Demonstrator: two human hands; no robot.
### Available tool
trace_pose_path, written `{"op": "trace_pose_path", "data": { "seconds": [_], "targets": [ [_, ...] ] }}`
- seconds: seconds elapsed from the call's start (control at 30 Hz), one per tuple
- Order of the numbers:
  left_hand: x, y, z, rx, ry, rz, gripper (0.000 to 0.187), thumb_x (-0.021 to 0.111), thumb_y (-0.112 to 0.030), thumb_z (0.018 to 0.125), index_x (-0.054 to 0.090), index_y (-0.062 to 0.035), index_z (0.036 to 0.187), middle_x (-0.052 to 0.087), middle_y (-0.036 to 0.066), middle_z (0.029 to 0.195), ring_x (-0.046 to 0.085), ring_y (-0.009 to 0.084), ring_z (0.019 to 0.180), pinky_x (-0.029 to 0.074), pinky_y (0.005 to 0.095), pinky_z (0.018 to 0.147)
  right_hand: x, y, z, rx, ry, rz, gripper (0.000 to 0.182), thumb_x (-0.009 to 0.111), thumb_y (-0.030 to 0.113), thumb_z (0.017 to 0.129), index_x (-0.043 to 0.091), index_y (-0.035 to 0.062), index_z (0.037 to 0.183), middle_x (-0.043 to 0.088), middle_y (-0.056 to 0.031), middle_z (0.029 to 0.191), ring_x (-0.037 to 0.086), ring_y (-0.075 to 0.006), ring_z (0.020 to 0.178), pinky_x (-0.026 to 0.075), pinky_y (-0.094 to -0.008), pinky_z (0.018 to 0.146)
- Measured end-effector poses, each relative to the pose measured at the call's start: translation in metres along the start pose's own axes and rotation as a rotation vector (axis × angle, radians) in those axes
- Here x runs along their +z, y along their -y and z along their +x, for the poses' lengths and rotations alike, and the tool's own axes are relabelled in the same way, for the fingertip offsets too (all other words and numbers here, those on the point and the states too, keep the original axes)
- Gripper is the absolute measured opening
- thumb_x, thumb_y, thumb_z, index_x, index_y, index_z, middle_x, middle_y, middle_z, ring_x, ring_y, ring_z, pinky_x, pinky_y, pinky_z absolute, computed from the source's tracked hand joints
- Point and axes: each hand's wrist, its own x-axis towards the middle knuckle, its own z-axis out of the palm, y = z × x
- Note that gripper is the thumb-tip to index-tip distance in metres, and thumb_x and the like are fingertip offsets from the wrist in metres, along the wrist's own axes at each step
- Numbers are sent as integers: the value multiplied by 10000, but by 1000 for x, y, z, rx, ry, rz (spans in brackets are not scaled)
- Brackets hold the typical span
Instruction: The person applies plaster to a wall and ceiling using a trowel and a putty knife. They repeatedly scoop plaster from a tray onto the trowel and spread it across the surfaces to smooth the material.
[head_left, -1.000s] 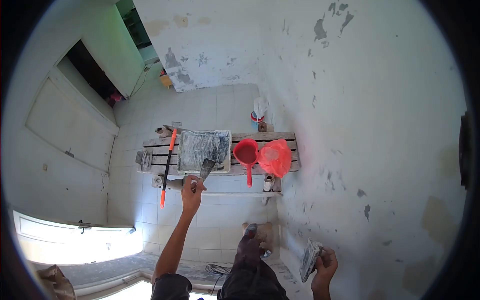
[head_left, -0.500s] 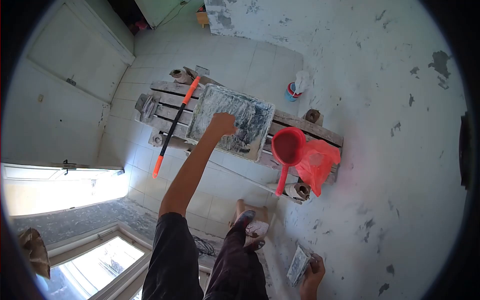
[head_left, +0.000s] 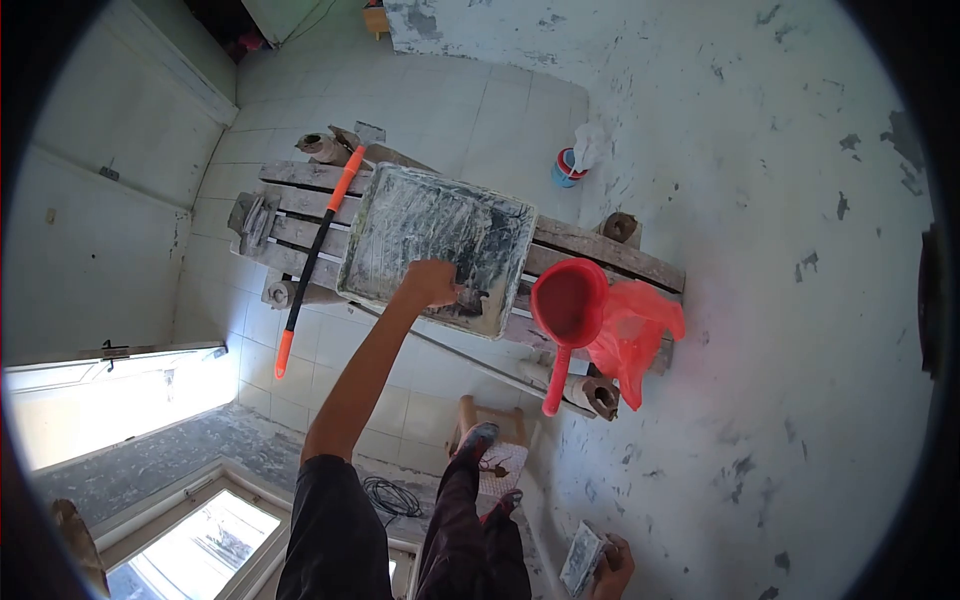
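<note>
My left hand (head_left: pixel 433 284) is closed over the near half of a shallow rectangular tray (head_left: pixel 357 232), its arm reaching in from below. Whether it grips something cannot be made out; a dark patch shows beside the fingers. Grey-white paste (head_left: pixel 420 215) is smeared thickly across the tray. At the bottom right, my right hand (head_left: pixel 615 570) has its fingers bent round the edge of a flat, rectangular, plaster-smeared tool (head_left: pixel 581 560), close to the patchy wall.
The tray rests on a slatted wooden bench (head_left: pixel 300 232). On the bench lie an orange-and-black pole (head_left: pixel 318 250), a red dipper (head_left: pixel 568 300) and a red plastic bag (head_left: pixel 632 335). A blue-and-red pot (head_left: pixel 566 170) stands beyond. My feet are on a small stool (head_left: pixel 505 425).
My left hand has moved toward the tray's near edge, still closed. My right hand and its tool sit slightly lower in view. The whole view has shifted a little.
</note>
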Motion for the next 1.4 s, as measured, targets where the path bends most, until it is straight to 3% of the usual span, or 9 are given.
{"op": "trace_pose_path", "data": {
  "seconds": [0.37, 0.5, 0.73, 0.83, 0.9, 1.0, 1.1, 1.2, 1.4],
  "targets": [
    [26, -6, 0, 155, -249, -272, 214, 680, -357, 817, 666, -146, 854, 689, 70, 787, 668, 298, 805, 485, 432, 720, -4, -6, -1, -11, -32, 67, 434, 512, -130, 852, 571, 6, 1259, 615, -21, 1056, 569, -129, 960, 439, -230, 857],
    [14, -3, -28, 54, -352, -615, 185, 673, -286, 841, 617, -111, 819, 649, 41, 732, 622, 203, 667, 464, 359, 651, 10, 6, 6, -55, -11, 22, 434, 476, -136, 857, 568, 7, 1256, 628, -36, 1075, 591, -156, 964, 473, -257, 864],
    [-28, -70, -161, 245, -446, -1491, 107, 548, -131, 947, 487, -54, 990, 425, -36, 683, 376, 41, 566, 306, 215, 506, 95, 75, 16, 127, 261, 822, 299, 455, 168, 956, 560, 16, 1192, 667, -120, 1073, 666, -238, 960, 547, -386, 856],
    [-41, -139, -233, 332, -531, -1558, 166, 497, -40, 913, 479, -22, 1077, 474, 16, 859, 393, 67, 726, 328, 237, 645, 120, 115, 6, 219, 388, 1108, 335, 421, 207, 964, 560, 17, 1202, 657, -130, 1110, 660, -272, 988, 542, -430, 877],
    [-48, -185, -267, 479, -656, -1535, 232, 436, 36, 869, 471, 10, 1097, 504, 119, 1054, 453, 135, 859, 375, 261, 778, 126, 141, -11, 243, 516, 1280, 335, 421, 193, 959, 558, 8, 1202, 649, -140, 1134, 655, -287, 1008, 536, -445, 888],
    [-60, -229, -299, 633, -848, -1197, 314, 512, 84, 764, 524, 17, 1070, 547, 208, 1054, 567, 213, 806, 463, 294, 700, 112, 170, -45, 260, 582, 1327, 362, 399, 190, 952, 553, -6, 1215, 626, -164, 1191, 636, -303, 1057, 516, -469, 922],
    [-63, -259, -320, 792, -962, -979, 437, 565, 113, 669, 575, -30, 1082, 572, 196, 1032, 590, 216, 682, 483, 291, 567, 78, 186, -74, 233, 772, 1403, 407, 349, 187, 951, 542, -20, 1244, 616, -180, 1216, 616, -315, 1094, 495, -470, 958],
    [-82, -275, -335, 1020, -921, -826, 565, 500, 159, 696, 549, -92, 1200, 525, 187, 1047, 499, 134, 616, 404, 244, 488, 36, 199, -100, 214, 696, 1390, 368, 390, 196, 982, 532, -9, 1253, 620, -163, 1208, 626, -298, 1084, 501, -455, 956],
    [-116, -301, -362, 1202, -917, -678, 610, 531, 163, 640, 578, -123, 1177, 549, 165, 1032, 518, 135, 597, 419, 254, 490, -46, 209, -146, 20, 704, 1413, 367, 391, 197, 976, 536, -15, 1238, 618, -174, 1204, 610, -312, 1104, 483, -471, 977]
  ]
}}
